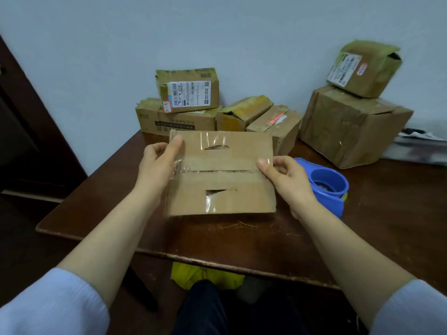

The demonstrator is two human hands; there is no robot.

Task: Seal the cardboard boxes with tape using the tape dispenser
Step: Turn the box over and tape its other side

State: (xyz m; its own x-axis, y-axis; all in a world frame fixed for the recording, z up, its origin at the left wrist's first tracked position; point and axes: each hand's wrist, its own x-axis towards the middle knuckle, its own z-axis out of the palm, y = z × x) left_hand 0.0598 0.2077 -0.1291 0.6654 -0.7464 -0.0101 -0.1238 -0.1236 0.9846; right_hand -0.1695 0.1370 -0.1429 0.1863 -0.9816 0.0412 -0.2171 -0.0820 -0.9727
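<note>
1. Box (220, 172) is held just above the desk (217, 238), top face tilted toward the camera, in front of the boxes at the back (187, 91).
2. Left hand (157, 165) grips the left edge, with the thumb flat on the top face near the far corner. The other fingers are behind the box, so I cannot tell how they lie.
3. Right hand (287, 180) grips the right edge, with the thumb tip at the end of the centre seam and the fingers (281, 165) curled against the side.
4. Clear tape (177, 169) runs along the centre seam. It is wrinkled and bunched at the left end, and more shiny tape crosses the two handle slots.
5. Tape dispenser (326, 182) is blue and sits on the desk just beyond the right hand — nobody is holding it.
6. Progress, as a judgement: the seam on this box looks taped, so this is likely a press-down or check, not a fresh strip.
7. Left to do: the pile by the wall. The small box (362, 68) on top of the big box (350, 126) shows a gaping end flap, so it likely needs tape — I cannot tell about the rest.
</note>
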